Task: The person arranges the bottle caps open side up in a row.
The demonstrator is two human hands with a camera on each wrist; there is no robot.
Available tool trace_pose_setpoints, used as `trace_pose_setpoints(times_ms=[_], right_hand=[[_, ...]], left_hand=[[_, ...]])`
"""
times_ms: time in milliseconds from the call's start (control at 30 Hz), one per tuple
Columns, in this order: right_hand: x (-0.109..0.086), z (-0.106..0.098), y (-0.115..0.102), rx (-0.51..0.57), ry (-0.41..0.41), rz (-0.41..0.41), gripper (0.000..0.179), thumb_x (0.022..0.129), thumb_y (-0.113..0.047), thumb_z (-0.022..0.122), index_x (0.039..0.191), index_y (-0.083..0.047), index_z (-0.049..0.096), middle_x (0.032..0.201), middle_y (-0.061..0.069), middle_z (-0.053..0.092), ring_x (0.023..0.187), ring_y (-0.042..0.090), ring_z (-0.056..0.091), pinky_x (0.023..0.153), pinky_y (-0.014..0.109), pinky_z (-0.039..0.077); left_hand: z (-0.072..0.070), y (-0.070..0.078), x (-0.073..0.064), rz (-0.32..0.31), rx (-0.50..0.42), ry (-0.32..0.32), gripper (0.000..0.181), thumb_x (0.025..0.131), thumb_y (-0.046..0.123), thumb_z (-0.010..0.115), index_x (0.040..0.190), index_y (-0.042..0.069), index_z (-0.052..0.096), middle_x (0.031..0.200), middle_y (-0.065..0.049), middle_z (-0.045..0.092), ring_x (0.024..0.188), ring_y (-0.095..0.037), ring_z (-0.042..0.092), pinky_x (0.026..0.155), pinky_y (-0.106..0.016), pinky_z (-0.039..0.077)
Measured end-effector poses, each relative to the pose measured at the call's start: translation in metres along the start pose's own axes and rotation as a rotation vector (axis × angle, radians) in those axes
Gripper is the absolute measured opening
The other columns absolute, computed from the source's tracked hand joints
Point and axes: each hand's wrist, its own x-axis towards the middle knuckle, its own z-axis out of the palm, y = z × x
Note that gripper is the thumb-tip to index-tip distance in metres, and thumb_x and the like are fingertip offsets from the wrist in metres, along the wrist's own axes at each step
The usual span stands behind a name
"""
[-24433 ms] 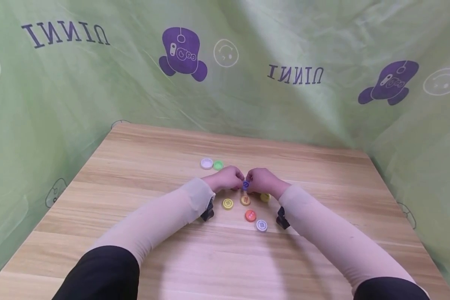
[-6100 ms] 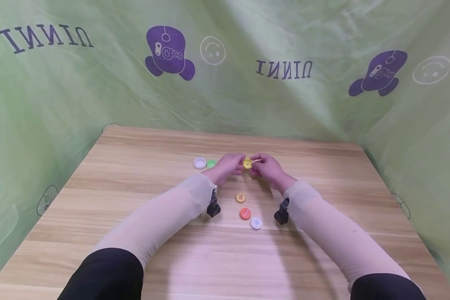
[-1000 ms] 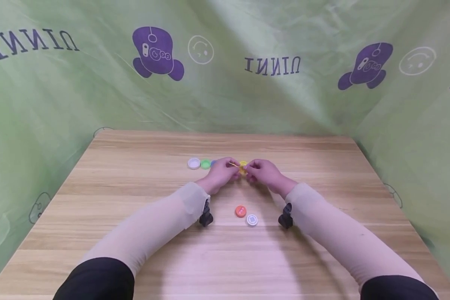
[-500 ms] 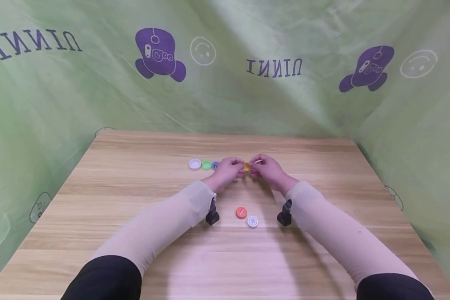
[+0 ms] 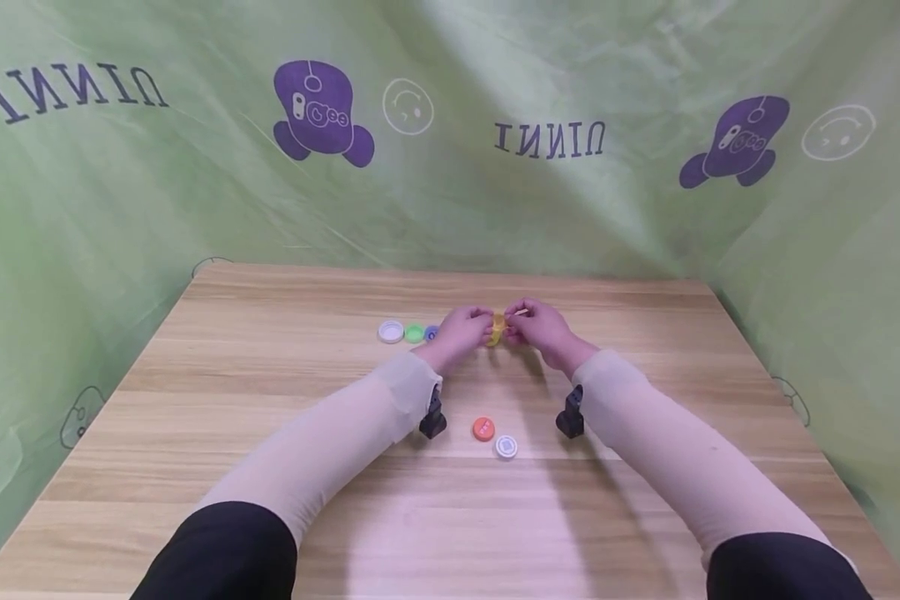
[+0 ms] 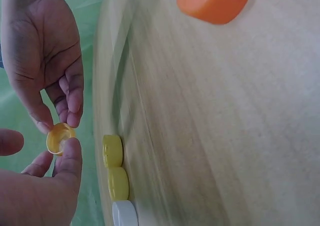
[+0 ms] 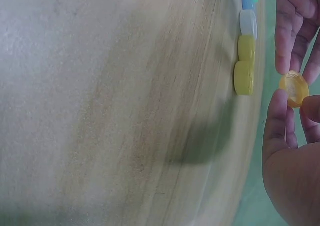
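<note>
Between my two hands, raised off the table, is an orange-yellow bottle cap (image 7: pixel 295 90) with its hollow side showing in both wrist views. My left hand (image 5: pixel 461 331) pinches one side of it with the fingertips. From the opposite side my right hand (image 5: pixel 543 327) pinches it with thumb and fingers. Close beside the hands, two yellow caps (image 6: pixel 113 151) end a row on the table. A white cap (image 7: pixel 248 24), a blue cap (image 5: pixel 431 334), a green cap (image 5: pixel 414 333) and a larger white cap (image 5: pixel 391 332) continue the row leftward. My left hand hides the row's middle in the head view.
Nearer to me lie an orange-red cap (image 5: pixel 483 429) with lettering and a white cap (image 5: pixel 506 447) with a printed square, almost side by side. The wooden table (image 5: pixel 292 358) ends at a green printed curtain (image 5: pixel 450 208) behind and at both sides.
Earlier, both hands held a blue cap mid-table, then a yellow one at the row. The orange-yellow cap has since been lifted from mid-table; over the last second the hands turn it, shifting slightly right.
</note>
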Motion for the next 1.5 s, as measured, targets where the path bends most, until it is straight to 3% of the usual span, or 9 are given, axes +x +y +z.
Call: trace_pose_setpoints(times_ms=[233, 433, 667, 967, 1133, 1500], right_hand=[[0.004, -0.004, 0.001, 0.053, 0.018, 0.015, 0.028, 0.108, -0.005, 0.047, 0.132, 0.01, 0.052, 0.114, 0.018, 0.059, 0.091, 0.017, 0.064, 0.1, 0.039, 0.054], [0.004, -0.01, 0.004, 0.068, 0.003, 0.018, 0.035, 0.11, -0.009, 0.043, 0.137, 0.012, 0.049, 0.118, 0.019, 0.057, 0.09, 0.014, 0.064, 0.1, 0.036, 0.054], [0.004, -0.016, 0.013, 0.076, -0.029, 0.03, 0.036, 0.11, -0.009, 0.044, 0.137, 0.014, 0.05, 0.112, 0.015, 0.056, 0.089, 0.015, 0.062, 0.095, 0.03, 0.056], [0.002, -0.018, 0.022, 0.057, -0.045, 0.048, 0.037, 0.109, -0.011, 0.046, 0.136, 0.015, 0.049, 0.11, 0.015, 0.059, 0.087, 0.014, 0.063, 0.086, 0.024, 0.057], [0.002, -0.018, 0.028, 0.078, -0.068, 0.08, 0.038, 0.11, -0.008, 0.041, 0.137, 0.017, 0.047, 0.109, 0.015, 0.058, 0.085, 0.013, 0.063, 0.084, 0.023, 0.058], [0.001, -0.02, 0.031, 0.042, -0.071, 0.1, 0.038, 0.109, -0.009, 0.043, 0.137, 0.017, 0.048, 0.112, 0.018, 0.058, 0.085, 0.013, 0.063, 0.083, 0.022, 0.058]], left_hand=[[0.004, 0.007, 0.01, -0.01, 0.015, -0.007, 0.042, 0.108, 0.014, 0.048, 0.143, -0.009, 0.05, 0.134, -0.025, 0.062, 0.122, -0.035, 0.062, 0.101, -0.036, 0.053], [0.007, 0.01, 0.013, -0.058, 0.018, -0.021, 0.045, 0.108, 0.017, 0.05, 0.145, -0.009, 0.048, 0.137, -0.025, 0.06, 0.123, -0.036, 0.062, 0.103, -0.039, 0.052], [0.012, 0.009, 0.011, -0.062, 0.045, -0.07, 0.043, 0.105, 0.018, 0.055, 0.14, -0.008, 0.053, 0.133, -0.022, 0.06, 0.118, -0.034, 0.063, 0.103, -0.041, 0.051], [0.019, 0.006, 0.008, -0.039, 0.068, -0.081, 0.038, 0.104, 0.015, 0.058, 0.136, -0.003, 0.053, 0.131, -0.019, 0.061, 0.115, -0.033, 0.063, 0.098, -0.038, 0.054], [0.023, 0.003, 0.007, -0.056, 0.082, -0.1, 0.032, 0.104, 0.018, 0.057, 0.13, -0.001, 0.054, 0.124, -0.018, 0.061, 0.11, -0.032, 0.063, 0.094, -0.039, 0.054], [0.028, 0.004, 0.004, -0.081, 0.129, -0.107, 0.038, 0.106, 0.025, 0.057, 0.134, -0.001, 0.054, 0.128, -0.017, 0.06, 0.113, -0.033, 0.063, 0.097, -0.039, 0.053]])
